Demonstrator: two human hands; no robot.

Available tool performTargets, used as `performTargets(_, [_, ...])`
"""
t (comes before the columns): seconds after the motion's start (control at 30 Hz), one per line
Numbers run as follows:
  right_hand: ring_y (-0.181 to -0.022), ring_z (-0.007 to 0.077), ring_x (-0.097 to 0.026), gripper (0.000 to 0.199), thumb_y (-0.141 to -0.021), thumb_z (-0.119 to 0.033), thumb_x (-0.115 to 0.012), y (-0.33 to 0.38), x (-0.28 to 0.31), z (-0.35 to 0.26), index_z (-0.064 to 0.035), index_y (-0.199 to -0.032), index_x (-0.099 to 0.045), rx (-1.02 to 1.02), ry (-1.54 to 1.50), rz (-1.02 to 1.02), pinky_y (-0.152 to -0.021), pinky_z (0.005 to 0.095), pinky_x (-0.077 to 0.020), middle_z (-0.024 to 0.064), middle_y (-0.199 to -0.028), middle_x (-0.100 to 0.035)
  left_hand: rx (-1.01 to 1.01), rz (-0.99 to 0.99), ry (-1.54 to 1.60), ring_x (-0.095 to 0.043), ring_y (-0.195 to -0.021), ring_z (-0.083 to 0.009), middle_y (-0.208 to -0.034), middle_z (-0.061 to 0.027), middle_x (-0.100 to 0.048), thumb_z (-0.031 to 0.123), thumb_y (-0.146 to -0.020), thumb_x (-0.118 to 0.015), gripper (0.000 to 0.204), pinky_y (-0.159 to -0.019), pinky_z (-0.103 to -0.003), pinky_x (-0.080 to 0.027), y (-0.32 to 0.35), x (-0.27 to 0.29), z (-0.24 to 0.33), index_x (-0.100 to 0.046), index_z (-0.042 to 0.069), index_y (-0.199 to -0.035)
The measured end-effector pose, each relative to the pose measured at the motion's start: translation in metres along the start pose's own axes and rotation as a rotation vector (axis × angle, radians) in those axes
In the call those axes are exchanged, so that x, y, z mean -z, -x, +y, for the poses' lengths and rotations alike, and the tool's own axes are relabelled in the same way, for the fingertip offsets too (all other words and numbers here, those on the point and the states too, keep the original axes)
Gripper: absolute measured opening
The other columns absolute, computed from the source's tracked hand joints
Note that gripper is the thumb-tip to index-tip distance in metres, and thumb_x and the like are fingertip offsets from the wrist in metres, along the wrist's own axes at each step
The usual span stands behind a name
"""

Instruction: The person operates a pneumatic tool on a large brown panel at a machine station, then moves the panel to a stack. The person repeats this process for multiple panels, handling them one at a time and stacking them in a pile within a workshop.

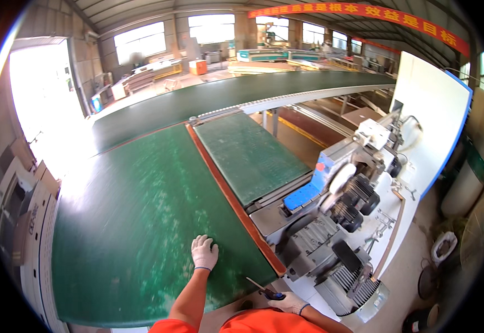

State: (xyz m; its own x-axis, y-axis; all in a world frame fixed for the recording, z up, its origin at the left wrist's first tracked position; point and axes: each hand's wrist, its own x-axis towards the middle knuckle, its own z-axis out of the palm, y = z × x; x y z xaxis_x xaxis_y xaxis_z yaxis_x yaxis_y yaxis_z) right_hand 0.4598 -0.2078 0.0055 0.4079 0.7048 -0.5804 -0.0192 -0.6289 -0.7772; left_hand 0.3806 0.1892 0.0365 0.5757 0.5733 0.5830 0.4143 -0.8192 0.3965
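So in the head view, my left hand in its white glove is palm down on the green conveyor belt, fingers mostly straight and a bit apart, nothing gripped. Right hand, gloved too, is wrapped around a dark-handled tool with a slim metal shaft, just off the belt's near right corner. Gray motor sits further right.

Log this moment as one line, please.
White-gloved left hand: open, apparently resting on broad green belt | White-gloved right hand: gripping dark-handled tool with slim pale shaft | Beside belt: long red-brown strip
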Motion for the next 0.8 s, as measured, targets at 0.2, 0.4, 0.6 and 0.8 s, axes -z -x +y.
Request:
performTargets(0.2, [-0.082, 0.0195, -0.067, 0.044, -0.089, -0.043, -0.078, -0.008, 0.001, 0.012, -0.0026, -0.105, -0.074, -0.015, -0.059, -0.033, -0.079, 0.0325, -0.0517, 0.0072, -0.088, -0.074, 0.034, -0.009, -0.019, -0.058, -0.128, -0.0382, -0.126, -0.0148, -0.069, 0.024, -0.081, -0.075, 0.028, -0.115, -0.052, -0.040, 0.005, 0.004, 0.000, -0.075, 0.007, -0.103])
performTargets(0.4, [-0.074, 0.0125, -0.062, 0.031, -0.090, -0.030, -0.082, 0.006, 0.005, -0.016, -0.0012, -0.099, -0.074, -0.058, -0.063, -0.024, -0.070, 0.0287, -0.0500, 0.0005, -0.082, -0.070, 0.042, 0.000, -0.054, -0.059, -0.128, -0.0377, -0.127, -0.0147, -0.070, 0.025, -0.083, -0.075, 0.029, -0.114, -0.052, -0.042, 0.005, 0.006, -0.004, -0.076, 0.007, -0.105])
performTargets(0.6, [-0.071, 0.0094, -0.060, 0.024, -0.090, -0.023, -0.084, -0.014, 0.002, 0.013, -0.0015, -0.096, -0.073, -0.035, -0.149, -0.005, -0.066, 0.0273, -0.0492, -0.0022, -0.082, -0.068, 0.030, 0.002, -0.032, -0.059, -0.128, -0.0377, -0.126, -0.0143, -0.070, 0.024, -0.083, -0.075, 0.027, -0.114, -0.052, -0.042, -0.003, 0.001, -0.004, -0.076, 0.008, -0.104])
performTargets(0.8, [-0.078, 0.0161, -0.067, 0.037, -0.089, -0.036, -0.081, -0.018, 0.005, 0.016, -0.0016, -0.101, -0.075, -0.036, -0.135, -0.001, -0.074, 0.0307, -0.0523, 0.0044, -0.085, -0.073, 0.028, 0.008, -0.045, -0.060, -0.127, -0.0379, -0.125, -0.0147, -0.070, 0.023, -0.082, -0.075, 0.026, -0.114, -0.052, -0.042, -0.009, -0.004, -0.006, -0.076, 0.007, -0.102])
